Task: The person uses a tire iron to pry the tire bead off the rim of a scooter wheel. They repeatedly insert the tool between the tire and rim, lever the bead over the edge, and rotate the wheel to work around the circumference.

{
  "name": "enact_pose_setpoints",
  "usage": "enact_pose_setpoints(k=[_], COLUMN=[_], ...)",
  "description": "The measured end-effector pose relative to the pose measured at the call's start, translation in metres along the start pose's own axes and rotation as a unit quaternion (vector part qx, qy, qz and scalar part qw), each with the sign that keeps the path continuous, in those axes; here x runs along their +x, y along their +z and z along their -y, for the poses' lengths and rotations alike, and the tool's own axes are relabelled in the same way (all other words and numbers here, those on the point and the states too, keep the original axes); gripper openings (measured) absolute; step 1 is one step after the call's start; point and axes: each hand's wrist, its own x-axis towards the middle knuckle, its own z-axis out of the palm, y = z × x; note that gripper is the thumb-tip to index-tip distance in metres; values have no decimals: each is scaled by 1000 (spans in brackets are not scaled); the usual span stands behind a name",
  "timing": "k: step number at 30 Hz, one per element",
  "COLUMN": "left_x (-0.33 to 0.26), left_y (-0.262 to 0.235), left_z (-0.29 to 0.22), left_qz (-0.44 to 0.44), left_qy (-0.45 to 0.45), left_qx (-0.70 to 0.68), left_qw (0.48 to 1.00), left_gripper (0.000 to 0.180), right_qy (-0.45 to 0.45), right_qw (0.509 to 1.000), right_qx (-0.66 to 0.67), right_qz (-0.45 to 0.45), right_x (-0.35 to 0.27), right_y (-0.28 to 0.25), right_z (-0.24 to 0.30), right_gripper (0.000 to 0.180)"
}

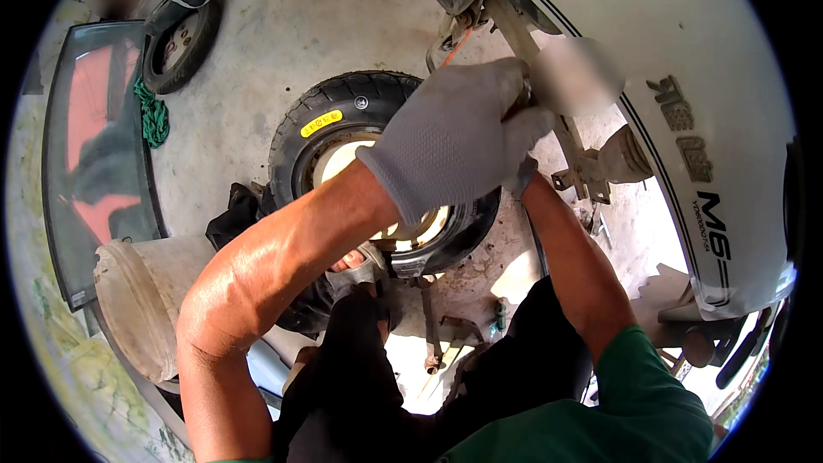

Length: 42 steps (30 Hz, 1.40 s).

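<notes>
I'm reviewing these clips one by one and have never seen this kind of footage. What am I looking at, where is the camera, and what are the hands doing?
The single picture comes from a fisheye camera worn on a person's head, looking down, so straight edges bend near the rim. The two forearms rising from below are the person's own. The left hand, in a grey glove, reaches up to the metal frame beneath a tipped white vehicle body. The right hand is hidden behind it, so its grip cannot be judged. On the concrete floor lies a small black tyre on its pale rim. A dusty bucket, a second wheel and a glass pane lie to the left.
</notes>
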Motion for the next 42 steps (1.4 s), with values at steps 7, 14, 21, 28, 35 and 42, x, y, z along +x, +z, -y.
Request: enact_pose_setpoints(k=[7, 14, 21, 28, 35, 42], left_x=[37, 31, 29, -8, -108, -245], left_y=[-25, -42, -44, -62, -106, -75], left_z=[26, 43, 54, -25, -10, 31], left_qz=[4, 8, 1, -95, -233, -317], left_qy=[-182, -190, -192, 18, -5, -168], left_qx=[-118, -183, -212, -165, -148, -199], left_qw=[976, 965, 958, 982, 961, 912], left_gripper=[32, 37, 29, 27, 23, 33], right_qy=[71, -66, -102, -73, -48, -48], right_qw=[995, 995, 977, 970, 981, 989], right_qx=[16, -59, -145, -204, -149, -98], right_qz=[-75, -44, -120, -111, -115, -104], right_x=[-20, -43, -46, -48, -47, -44], right_y=[22, 21, 30, 24, 38, 40], right_z=[24, 15, -2, -1, 35, 26], right_gripper=[67, 98, 93, 91, 85, 83])
